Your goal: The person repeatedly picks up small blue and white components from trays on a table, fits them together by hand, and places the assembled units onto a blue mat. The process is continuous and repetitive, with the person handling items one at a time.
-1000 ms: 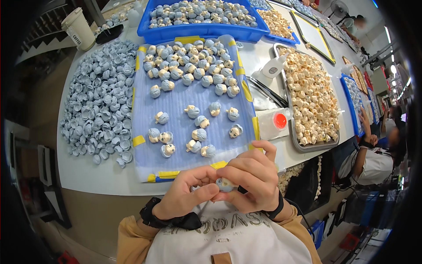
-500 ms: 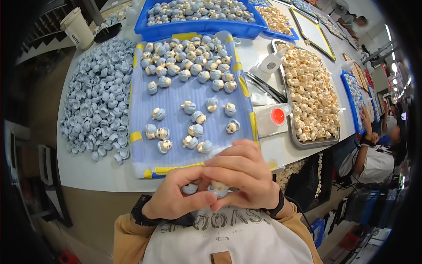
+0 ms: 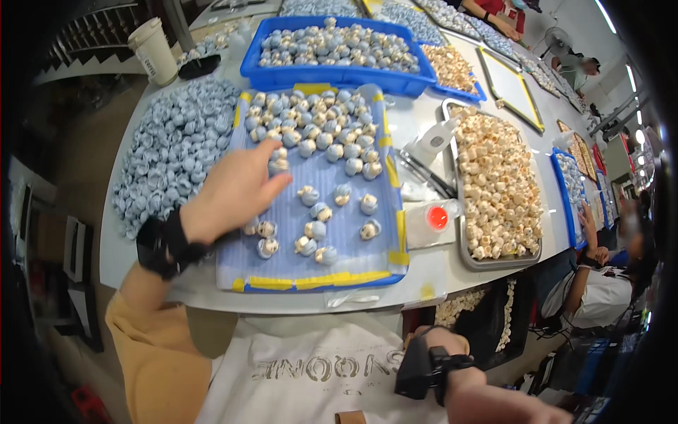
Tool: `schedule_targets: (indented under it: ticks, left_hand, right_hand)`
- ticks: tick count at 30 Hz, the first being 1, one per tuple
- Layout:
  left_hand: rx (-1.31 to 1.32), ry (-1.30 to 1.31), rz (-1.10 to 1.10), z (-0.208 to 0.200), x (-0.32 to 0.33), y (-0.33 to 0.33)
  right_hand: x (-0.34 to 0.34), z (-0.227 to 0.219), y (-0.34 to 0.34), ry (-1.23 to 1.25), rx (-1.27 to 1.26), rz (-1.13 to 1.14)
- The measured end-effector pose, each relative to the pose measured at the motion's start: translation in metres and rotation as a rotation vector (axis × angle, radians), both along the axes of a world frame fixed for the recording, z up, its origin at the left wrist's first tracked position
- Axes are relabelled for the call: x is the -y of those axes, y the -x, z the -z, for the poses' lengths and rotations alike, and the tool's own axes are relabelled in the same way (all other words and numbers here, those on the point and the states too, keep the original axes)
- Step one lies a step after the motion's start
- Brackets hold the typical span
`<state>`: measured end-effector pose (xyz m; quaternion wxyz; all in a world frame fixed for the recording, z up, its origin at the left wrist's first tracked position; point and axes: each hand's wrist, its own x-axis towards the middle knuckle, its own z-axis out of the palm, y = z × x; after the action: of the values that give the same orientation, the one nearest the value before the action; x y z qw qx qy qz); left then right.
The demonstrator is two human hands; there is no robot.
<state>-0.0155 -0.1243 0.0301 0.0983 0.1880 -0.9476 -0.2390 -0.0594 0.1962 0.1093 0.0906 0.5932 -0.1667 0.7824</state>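
The left hand (image 3: 229,192) has parted from the right hand (image 3: 519,410), whose state I cannot tell, reaching around a doll head (image 3: 280,166) on the blue tray (image 3: 321,174), grip unclear, so two-handed work seems paused.

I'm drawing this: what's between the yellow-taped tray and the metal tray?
Head view: mainly a white bottle, dark thin tools and a clear container showing red.

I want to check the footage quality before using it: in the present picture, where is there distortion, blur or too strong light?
Head view: the front edge of the table bows, and the picture's corners go black; head view, centre-left: the left hand looks slightly soft, perhaps from motion; head view, upper right: ceiling lamps glare white.
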Motion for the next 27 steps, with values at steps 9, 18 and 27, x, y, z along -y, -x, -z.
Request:
schedule_targets:
  ticks: [9,18,27]
  left_hand:
    - [0.214,-0.114,0.334,0.002,-0.08,-0.039]
    - [0.291,-0.016,0.323,-0.015,-0.038,-0.049]
    - [0.213,-0.002,0.348,0.012,-0.009,-0.023]
  right_hand:
    - [-0.001,-0.005,0.008,0.036,0.012,-0.112]
    - [0.056,0.063,0.053,-1.279,-0.57,0.504]
    - [0.137,0.101,0.063,-1.506,-0.906,0.511]
